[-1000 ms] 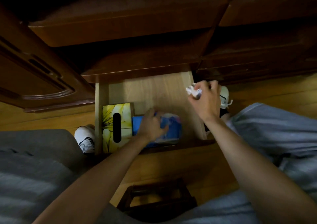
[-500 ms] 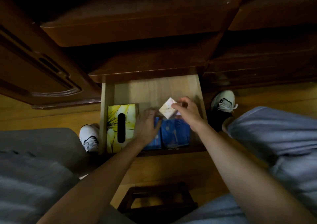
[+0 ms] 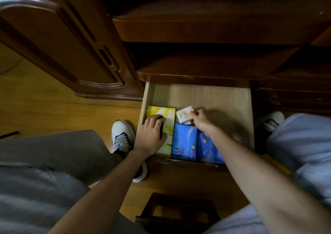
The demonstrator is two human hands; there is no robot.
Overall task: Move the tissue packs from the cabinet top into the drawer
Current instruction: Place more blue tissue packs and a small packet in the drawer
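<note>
The light wooden drawer (image 3: 215,97) stands pulled out below the dark cabinet. A yellow tissue box (image 3: 168,115) lies at its left side, and my left hand (image 3: 152,135) rests flat on top of it. Two blue tissue packs (image 3: 184,142) lie side by side to the right of the box, the right one (image 3: 209,149) partly under my forearm. My right hand (image 3: 202,120) pinches a small white tissue pack (image 3: 184,116) just behind the blue packs, low in the drawer.
The dark cabinet top (image 3: 206,27) overhangs the drawer. A cabinet door (image 3: 59,42) stands at the left. My white shoes (image 3: 121,135) flank the drawer on the wooden floor. A dark wooden stool (image 3: 177,214) sits below, between my knees.
My right hand brought the white pack down from the drawer's right edge into the drawer behind the blue packs. My left hand shifted left from the blue pack onto the yellow box.
</note>
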